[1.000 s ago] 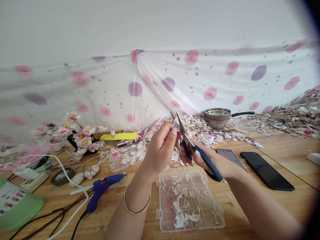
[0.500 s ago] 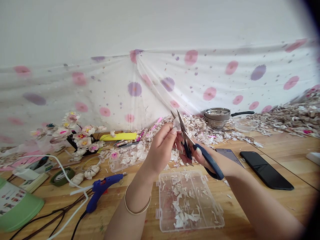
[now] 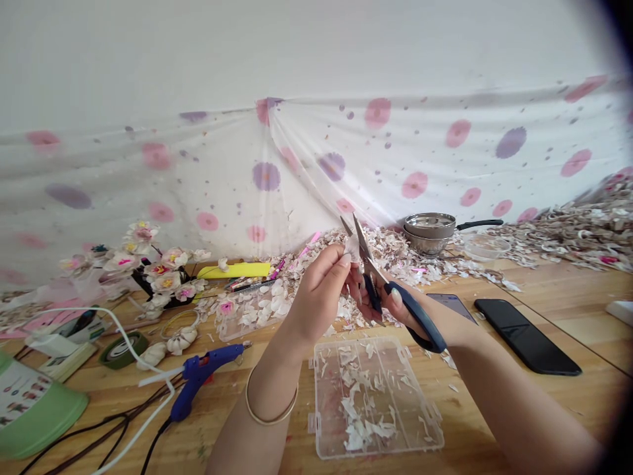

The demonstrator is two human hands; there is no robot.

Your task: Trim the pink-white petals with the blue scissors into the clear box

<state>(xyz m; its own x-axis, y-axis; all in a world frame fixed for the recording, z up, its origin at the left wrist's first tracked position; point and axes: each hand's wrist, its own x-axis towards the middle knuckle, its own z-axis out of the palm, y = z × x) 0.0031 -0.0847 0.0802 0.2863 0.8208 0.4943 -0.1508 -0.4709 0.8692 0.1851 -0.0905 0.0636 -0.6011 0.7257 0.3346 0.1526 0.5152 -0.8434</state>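
Observation:
Between the thumb and fingers of my left hand [image 3: 324, 284] is a thin whitish petal-like piece [image 3: 352, 248], probably garlic skin. My right hand [image 3: 403, 303] grips dark-blue-handled scissors [image 3: 364, 241], blades parted and pointing up beside the piece. Whether the blades touch it I cannot tell. Below both hands lies a clear divided plastic box [image 3: 324, 396] with white scraps [image 3: 368, 432] scattered in it. A large heap of dry whitish skins [image 3: 386, 247] spreads behind the hands.
Left of my arm lie a blue glue gun [image 3: 198, 376], garlic bulbs [image 3: 182, 339], green tape [image 3: 122, 349] and cables. Handmade flowers [image 3: 165, 270] stand behind them. Stacked metal bowls [image 3: 429, 231] sit at the back. Two phones [image 3: 527, 336] lie at right.
The right hand and scissors have shifted slightly to the right, and the blades are spread a little wider. My left hand stays nearly still with the piece.

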